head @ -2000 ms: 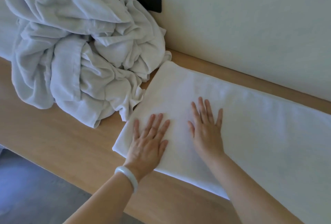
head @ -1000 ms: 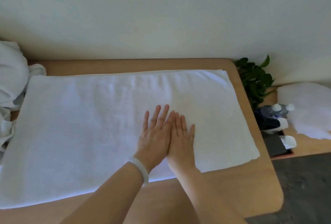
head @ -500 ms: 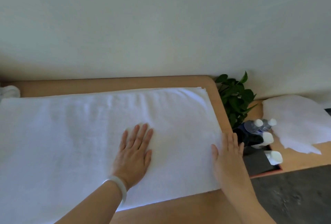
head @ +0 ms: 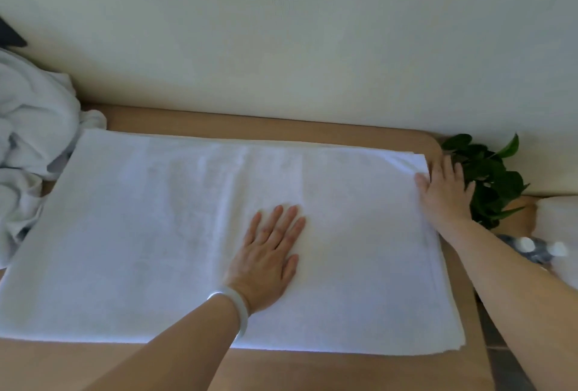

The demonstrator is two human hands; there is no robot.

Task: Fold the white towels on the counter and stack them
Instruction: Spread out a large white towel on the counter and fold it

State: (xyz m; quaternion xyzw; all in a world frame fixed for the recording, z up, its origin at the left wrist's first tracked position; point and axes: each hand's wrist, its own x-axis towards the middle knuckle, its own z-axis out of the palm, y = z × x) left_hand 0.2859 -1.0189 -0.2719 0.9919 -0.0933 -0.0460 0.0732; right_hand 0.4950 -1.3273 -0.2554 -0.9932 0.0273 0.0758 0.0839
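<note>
Head view: the left hand (head: 269, 262) lies palm down on the folded white towel (head: 150, 234), right of its middle, fingers straight and slightly spread. The right hand (head: 444, 190) is at the towel's far right corner, thumb (head: 420, 179) on top of the edge; whether the fingers pinch the corner cannot be told. The towel lies flat on the wooden counter (head: 281, 372), its long axis running left to right along the wall. Half a second ago the right hand rested flat lower on the right edge; the left hand has stayed put. A heap of crumpled towels (head: 31, 128) has come back into view at the left.
</note>
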